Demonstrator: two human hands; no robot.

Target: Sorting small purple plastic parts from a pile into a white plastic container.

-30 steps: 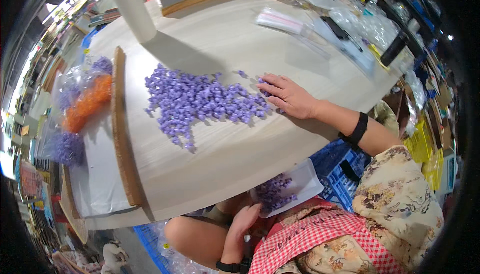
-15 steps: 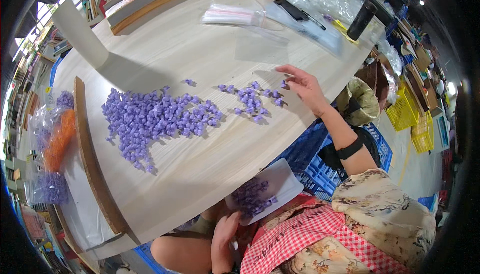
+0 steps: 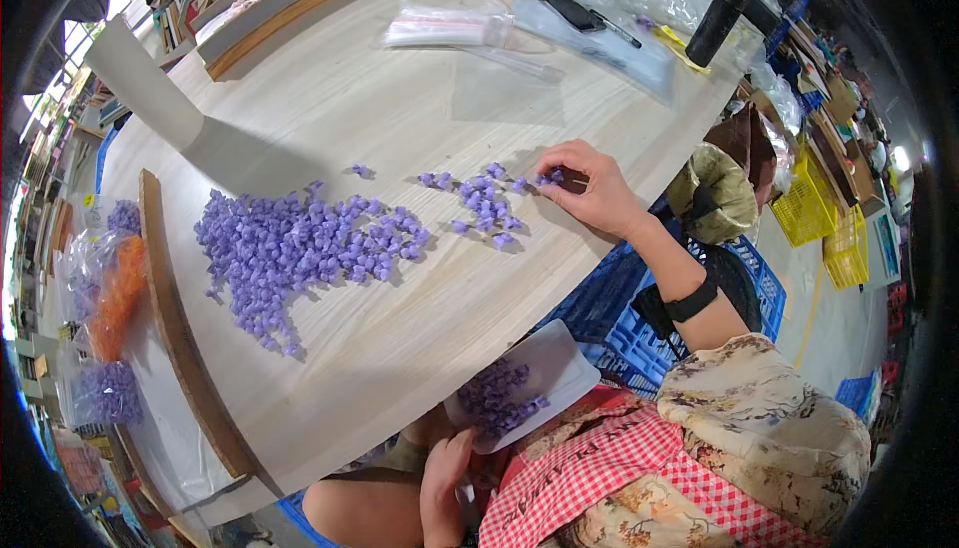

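As I view it through the head camera, a heap of small purple flower pieces [image 3: 300, 238] spreads across the left-middle of the pale counter [image 3: 370, 333], with a looser cluster [image 3: 487, 203] to its right and one single piece [image 3: 361, 170] lying apart beyond. At the right margin of the cluster, I note the right hand [image 3: 599, 193]: thumb and forefinger curve around a purple piece [image 3: 548, 177] at their tips, though I cannot tell whether that grip is closed on it. Below the counter's near edge, a white tray [image 3: 565, 363] holds darker purple pieces [image 3: 496, 398]; the left hand [image 3: 448, 463] lies at its left edge, its grip too hidden for me to judge. Farther left, a brown strip [image 3: 180, 338] separates the heap from clear bags [image 3: 85, 288] of purple and orange pieces. Toward the far side I mark a white cylinder [image 3: 145, 83], a stack of plastic bags [image 3: 440, 26], a black phone [image 3: 569, 10] and a pen [image 3: 615, 28].
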